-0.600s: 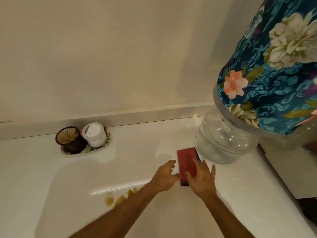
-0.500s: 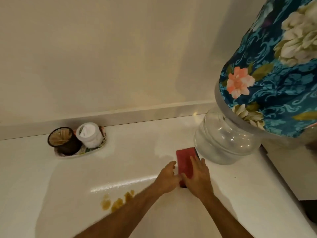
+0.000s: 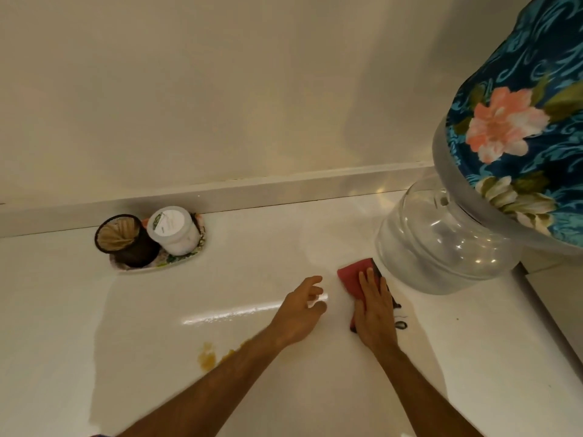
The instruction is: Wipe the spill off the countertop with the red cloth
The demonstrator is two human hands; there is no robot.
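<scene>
A folded red cloth (image 3: 351, 274) lies on the white countertop (image 3: 252, 272) beside the base of a water bottle. My right hand (image 3: 375, 310) lies flat on the cloth, fingers stretched, covering its near half. Just left of the cloth my left hand (image 3: 301, 307) hovers with fingers apart, holding nothing. A yellow-brown spill (image 3: 207, 357) sits on the counter at lower left, partly hidden by my left forearm.
A large clear water bottle (image 3: 441, 244) under a floral cover (image 3: 520, 121) stands at the right. At the back left a small dish (image 3: 176, 263) holds a dark cup (image 3: 126, 244) and a white jar (image 3: 173, 230). A low backsplash runs along the wall.
My left hand has come off the cloth's left edge and drawn a little to the left. My right hand stays pressed on the cloth.
</scene>
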